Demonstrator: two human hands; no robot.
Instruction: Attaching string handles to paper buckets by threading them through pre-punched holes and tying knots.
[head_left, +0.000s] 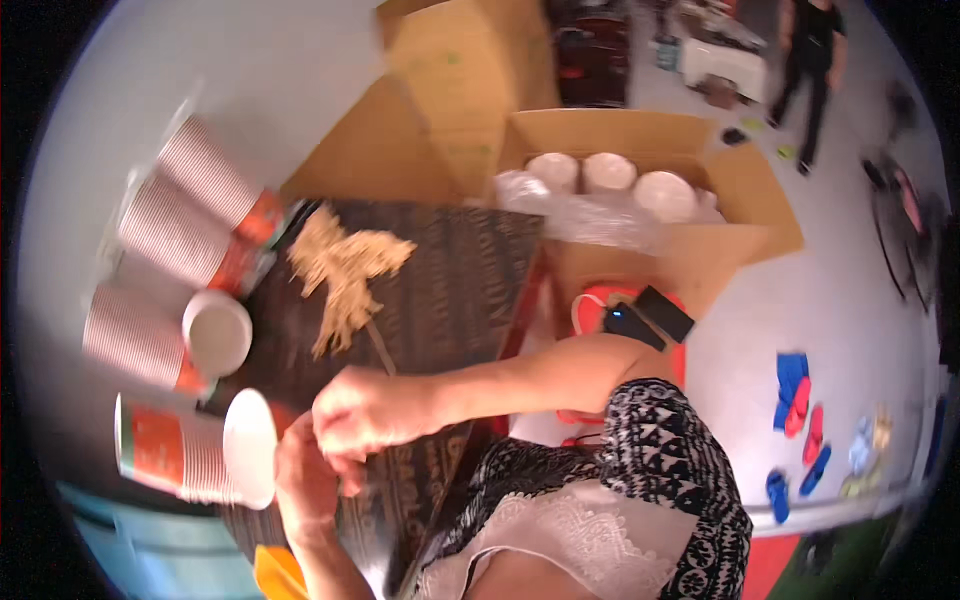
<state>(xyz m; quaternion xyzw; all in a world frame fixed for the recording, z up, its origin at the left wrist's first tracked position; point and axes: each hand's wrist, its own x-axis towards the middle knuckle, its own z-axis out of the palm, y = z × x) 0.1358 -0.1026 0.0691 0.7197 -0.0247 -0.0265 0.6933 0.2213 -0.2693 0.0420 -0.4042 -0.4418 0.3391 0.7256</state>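
My left hand (305,475) and my right hand (365,412) meet over the near left part of the dark table (450,260). Both have curled fingers pressed close together; what they hold, if anything, is hidden. Just left of my left hand lies a stack of paper cups (200,455) on its side, orange and white, with the wide white mouth of one cup facing the hands. Beyond my right hand, a bundle of pale tan strips (345,270) is spread on the table. A thin tan stick (380,347) runs from near it toward my right hand.
Long stacks of paper cups (175,230) in clear wrap line the table's left side, with one cup (217,335) facing up. An open cardboard box (640,240) at the far right holds white round items and clear plastic. Slippers (790,400) lie on the floor; a person (808,70) stands far off.
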